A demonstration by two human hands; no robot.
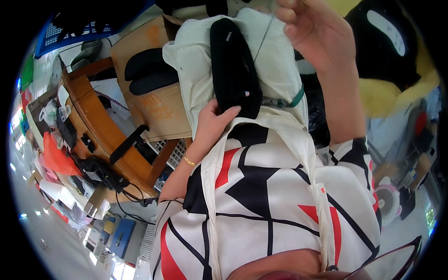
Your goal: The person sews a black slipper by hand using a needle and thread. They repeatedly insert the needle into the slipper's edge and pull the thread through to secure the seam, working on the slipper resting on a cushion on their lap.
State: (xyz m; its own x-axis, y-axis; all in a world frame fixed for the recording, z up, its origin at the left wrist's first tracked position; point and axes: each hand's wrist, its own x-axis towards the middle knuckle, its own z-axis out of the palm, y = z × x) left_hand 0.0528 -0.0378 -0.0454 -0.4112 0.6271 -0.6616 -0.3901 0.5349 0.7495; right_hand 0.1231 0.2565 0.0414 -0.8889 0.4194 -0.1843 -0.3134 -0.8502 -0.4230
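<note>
A long black fabric shoe piece [233, 65], with a small light label near its near end, lies lengthwise on the white apron cloth over my lap. My left hand [215, 120] grips its near end, thumb on top and fingers tucked beneath. My right hand [317, 32] is raised at the upper right, fingers curled into a pinch. From those fingers a thin grey thread [264, 39] slants down toward the right side of the shoe piece. Whether a needle is in the pinch, I cannot tell. A green-handled tool with a metal part [291, 100] lies on the cloth beside the shoe piece.
Black insoles [151, 70] lie on a cardboard box [163, 109] at my left. Beyond it stands a wooden table [100, 123] with a red plastic bag [58, 154]. A yellow bag [382, 100] with black pieces is at the right, above a fan [386, 200].
</note>
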